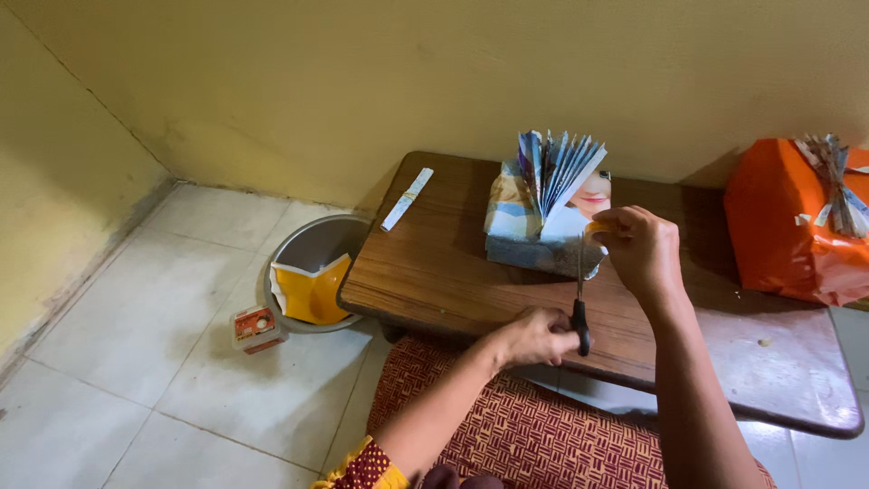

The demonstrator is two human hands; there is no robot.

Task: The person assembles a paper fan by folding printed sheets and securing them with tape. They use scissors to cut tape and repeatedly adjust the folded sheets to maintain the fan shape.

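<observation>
Holding one scissors [580, 308], two hands.

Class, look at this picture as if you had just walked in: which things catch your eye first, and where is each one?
First, the fanned stack of folded magazine pages standing at the back of the wooden table. Just in front of it, the right hand pinches a small yellow piece while the left hand holds black-handled scissors pointing up. A bright orange bag lies at the table's right end.
</observation>
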